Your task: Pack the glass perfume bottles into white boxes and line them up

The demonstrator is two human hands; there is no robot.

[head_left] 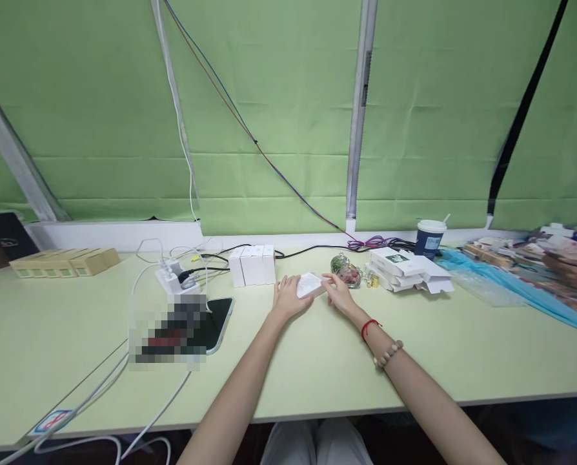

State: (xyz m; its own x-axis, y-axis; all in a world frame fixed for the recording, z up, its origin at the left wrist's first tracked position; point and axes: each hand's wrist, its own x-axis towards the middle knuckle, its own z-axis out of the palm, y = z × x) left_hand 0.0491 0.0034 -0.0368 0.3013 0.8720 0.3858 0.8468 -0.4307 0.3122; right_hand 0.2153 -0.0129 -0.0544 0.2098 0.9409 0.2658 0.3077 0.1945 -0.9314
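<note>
A small white box [310,285] lies low over the table in front of me. My left hand [288,299] is closed around its left side, with the thumb along the near edge. At the box's right end, the bent fingers of my right hand [339,295] pinch the edge. Just behind my right hand sits a clear bag-like bundle of green and reddish pieces [347,271], with small gold-coloured bits [372,279] beside it. Several white boxes [252,266] stand in a row behind my left hand. More white boxes [395,266], one with its flap out, are stacked to the right.
A tablet or phone [219,323] lies left, near a power strip [171,280] with white cables. Kraft boxes [66,263] stand far left. A lidded cup [430,237] stands behind the stack. Blue plastic [516,284] and another person's hand [574,271] are at right.
</note>
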